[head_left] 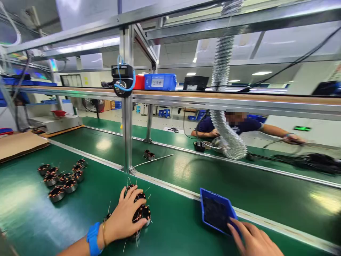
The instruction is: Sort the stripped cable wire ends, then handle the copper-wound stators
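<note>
My left hand (124, 215), with a blue wrist strap (93, 239), is curled over several copper-wound motor stators (145, 212) on the green bench. Its thumb and fingers reach around the cluster, and the palm hides part of it. Thin wire ends stick out from the stators. At the lower right, my right hand (253, 238) grips the near right corner of a small blue tray (201, 199). Dark contents, too blurred to name, lie in the tray. Another group of stators (57, 193) sits on the bench at the left.
An aluminium post (127, 131) rises behind my left hand. Beyond the metal strip (170, 185), two more stators (149, 155) lie near a thin rod. Cardboard (18, 144) is at the left. Across the bench a person (250, 124) works beside a flexible duct (234, 142).
</note>
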{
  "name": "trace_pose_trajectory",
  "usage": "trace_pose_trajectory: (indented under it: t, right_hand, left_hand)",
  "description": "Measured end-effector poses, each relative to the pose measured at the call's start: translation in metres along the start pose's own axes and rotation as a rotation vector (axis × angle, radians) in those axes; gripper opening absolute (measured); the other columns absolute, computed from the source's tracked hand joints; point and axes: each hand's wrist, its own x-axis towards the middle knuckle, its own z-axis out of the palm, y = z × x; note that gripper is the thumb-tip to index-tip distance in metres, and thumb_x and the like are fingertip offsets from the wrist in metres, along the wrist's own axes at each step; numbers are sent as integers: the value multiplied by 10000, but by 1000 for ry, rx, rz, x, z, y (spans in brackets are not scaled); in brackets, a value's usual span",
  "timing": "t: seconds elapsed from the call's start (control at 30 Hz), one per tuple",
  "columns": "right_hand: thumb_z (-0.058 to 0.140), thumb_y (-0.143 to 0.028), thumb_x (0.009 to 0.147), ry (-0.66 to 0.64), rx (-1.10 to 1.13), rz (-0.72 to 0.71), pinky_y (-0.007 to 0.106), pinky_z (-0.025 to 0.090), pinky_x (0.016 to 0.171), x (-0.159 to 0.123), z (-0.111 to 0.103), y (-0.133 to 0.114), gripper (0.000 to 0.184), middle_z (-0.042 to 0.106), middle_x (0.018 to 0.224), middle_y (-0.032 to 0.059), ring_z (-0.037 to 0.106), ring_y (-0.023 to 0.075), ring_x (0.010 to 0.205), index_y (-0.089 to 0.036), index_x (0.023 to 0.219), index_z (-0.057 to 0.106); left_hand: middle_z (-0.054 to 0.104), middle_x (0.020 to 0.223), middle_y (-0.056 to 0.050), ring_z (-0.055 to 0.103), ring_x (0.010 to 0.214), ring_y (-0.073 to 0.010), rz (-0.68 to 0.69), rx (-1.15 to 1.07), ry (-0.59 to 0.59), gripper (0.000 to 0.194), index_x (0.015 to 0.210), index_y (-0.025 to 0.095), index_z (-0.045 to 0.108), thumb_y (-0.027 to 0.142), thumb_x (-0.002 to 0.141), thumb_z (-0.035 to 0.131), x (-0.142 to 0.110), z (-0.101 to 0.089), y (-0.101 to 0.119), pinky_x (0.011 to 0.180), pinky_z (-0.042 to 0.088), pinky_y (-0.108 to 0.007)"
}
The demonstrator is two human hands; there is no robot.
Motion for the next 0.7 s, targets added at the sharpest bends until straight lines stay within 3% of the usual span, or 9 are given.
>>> trace_pose_trajectory:
  t: [0.07,0.1,0.2,0.3,0.43,0.6,0.7]
  right_hand:
    - [524,-255,918,-245,-148,-41,442,519,804,22,-7,-15,294,767,975,164,701,338,910,-184,1021,791]
    - [546,-199,917,-299,-163,-47,419,504,826,33,-8,-23,266,773,970,147,700,325,929,-179,1022,790]
    - [635,-104,859,-385,-186,-23,358,478,787,56,-1,-36,189,780,859,102,706,294,905,-192,892,798]
    - [617,-85,876,-422,-188,14,340,448,752,64,7,-40,199,774,823,113,706,290,880,-169,808,784]
    - [610,-110,903,-448,-146,38,316,426,737,63,8,-44,177,777,897,109,705,271,892,-168,901,777]
    - [568,-136,935,-424,-101,110,302,431,745,62,1,-50,206,758,891,96,696,246,873,-179,893,765]
    - [519,-145,955,-375,-71,174,293,445,753,61,-3,-46,250,738,912,93,685,236,892,-193,935,763]
  left_hand:
    - [568,1383,-44,366,1405,-327,97,10,-16,338,1158,303,620,324,821,632,0,5,14,1207,23,-621]
    - [594,1346,-52,400,1383,-316,123,33,-25,287,1126,286,627,285,840,597,0,9,19,1211,22,-616]
    - [639,1251,-108,521,1259,-319,129,170,-60,278,1096,229,644,170,872,490,4,19,31,1193,165,-615]
    - [658,1155,-138,588,1127,-332,124,266,-115,307,1090,187,656,114,876,448,11,25,43,1111,333,-596]
    - [634,1166,-151,605,1077,-318,112,243,-225,329,1046,161,658,53,901,383,18,24,67,977,477,-504]
    - [545,1330,-140,601,1095,-296,113,65,-344,376,1169,195,592,70,823,516,16,21,92,928,528,-412]
    - [439,1480,-136,514,1260,-316,170,20,-349,538,1303,219,526,64,788,534,13,22,89,1050,465,-437]
